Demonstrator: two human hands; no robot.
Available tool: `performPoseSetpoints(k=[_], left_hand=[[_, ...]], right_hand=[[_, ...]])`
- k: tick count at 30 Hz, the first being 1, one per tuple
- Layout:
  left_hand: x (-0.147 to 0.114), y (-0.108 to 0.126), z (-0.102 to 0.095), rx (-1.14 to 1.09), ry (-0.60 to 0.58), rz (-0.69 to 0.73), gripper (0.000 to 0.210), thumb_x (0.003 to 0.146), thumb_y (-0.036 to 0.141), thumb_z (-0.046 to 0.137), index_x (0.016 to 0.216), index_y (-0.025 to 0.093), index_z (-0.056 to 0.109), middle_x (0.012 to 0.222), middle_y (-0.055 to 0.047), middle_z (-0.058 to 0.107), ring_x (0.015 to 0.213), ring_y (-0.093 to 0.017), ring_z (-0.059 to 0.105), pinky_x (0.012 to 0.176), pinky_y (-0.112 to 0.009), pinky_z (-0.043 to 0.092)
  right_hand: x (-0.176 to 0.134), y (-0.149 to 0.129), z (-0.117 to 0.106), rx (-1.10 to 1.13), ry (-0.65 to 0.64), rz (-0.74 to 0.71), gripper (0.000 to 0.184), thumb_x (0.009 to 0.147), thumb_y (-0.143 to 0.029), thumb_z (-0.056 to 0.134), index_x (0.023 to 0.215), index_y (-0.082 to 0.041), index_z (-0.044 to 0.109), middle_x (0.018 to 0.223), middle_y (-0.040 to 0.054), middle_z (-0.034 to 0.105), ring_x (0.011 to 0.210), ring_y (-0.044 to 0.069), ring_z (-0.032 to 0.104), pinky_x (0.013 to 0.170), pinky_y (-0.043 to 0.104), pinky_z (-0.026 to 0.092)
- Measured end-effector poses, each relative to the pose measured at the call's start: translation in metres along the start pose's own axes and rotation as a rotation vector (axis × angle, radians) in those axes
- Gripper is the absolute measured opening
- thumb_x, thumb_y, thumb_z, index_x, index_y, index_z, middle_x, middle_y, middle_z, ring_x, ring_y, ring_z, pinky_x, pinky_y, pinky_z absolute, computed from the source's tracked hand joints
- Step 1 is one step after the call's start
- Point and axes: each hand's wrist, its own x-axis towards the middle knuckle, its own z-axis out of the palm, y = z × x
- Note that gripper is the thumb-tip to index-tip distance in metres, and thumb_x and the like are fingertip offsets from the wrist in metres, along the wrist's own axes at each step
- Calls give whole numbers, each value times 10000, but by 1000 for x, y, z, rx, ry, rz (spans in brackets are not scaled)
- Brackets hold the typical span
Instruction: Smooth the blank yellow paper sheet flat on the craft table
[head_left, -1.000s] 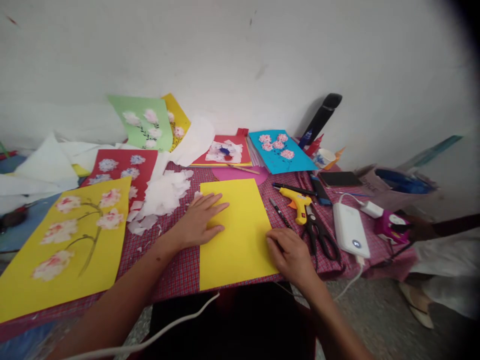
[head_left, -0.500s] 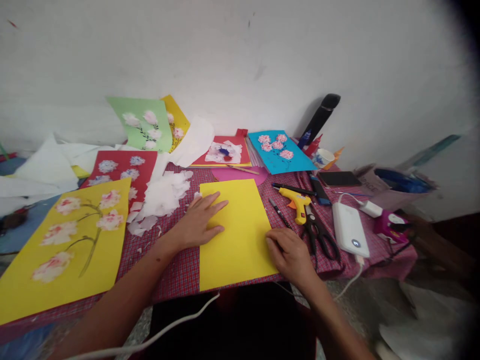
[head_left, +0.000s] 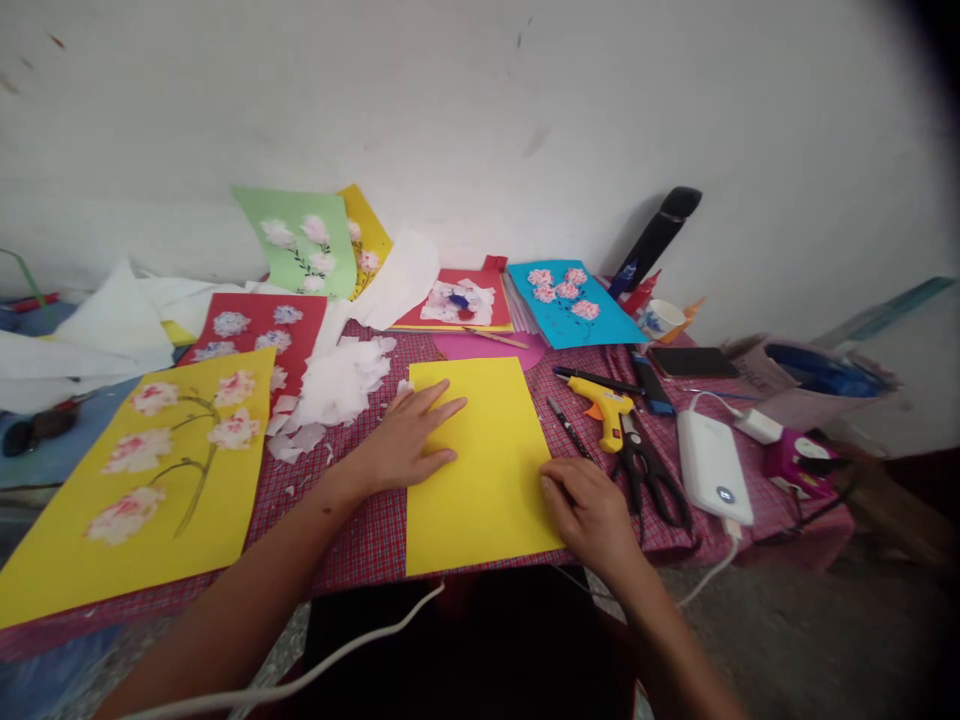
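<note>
A blank yellow sheet (head_left: pixel 480 460) lies at the table's (head_left: pixel 360 540) near edge, long axis running toward the wall; left hand (head_left: pixel 409 440) rests flat, fingers spread, on its left edge; right hand (head_left: pixel 589 510), fingers curled, presses its right edge beside scissors (head_left: pixel 649 475); no legible writing.

The right hand (head_left: pixel 589 512) hides the yellow sheet's (head_left: pixel 476 460) right edge; the sheet's near edge overhangs the table (head_left: pixel 360 540).

Two hands, left (head_left: pixel 405 440) and right (head_left: pixel 589 510), one blank yellow sheet (head_left: pixel 480 470), five flower sheets, one glue gun (head_left: pixel 604 408), one scissors (head_left: pixel 649 475) and one power bank (head_left: pixel 712 465) on the table.
</note>
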Motion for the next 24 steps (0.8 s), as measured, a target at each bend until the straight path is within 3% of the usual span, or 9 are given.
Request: performPoseSetpoints(k=[18, 24], left_hand=[[-1, -2, 1, -7, -5, -6, 707, 984, 528, 598, 1607, 263, 394, 1707, -177, 290, 1571, -359, 295, 1268, -623, 193], [-1, -2, -2, -8, -41, 63, 549, 999, 534, 572, 1456, 232, 598, 1581, -153, 508, 1500, -329, 422, 1260, -554, 259]], right_hand=[[3, -3, -1, 6, 7, -4, 128, 993, -170, 581, 1064, -210, 680, 1000, 74, 741, 921, 226, 690, 871, 407, 557], [1, 2, -2, -2, 31, -20, 136, 987, -176, 598, 1080, -224, 684, 1013, 77, 748, 935, 239, 699, 878, 414, 559]])
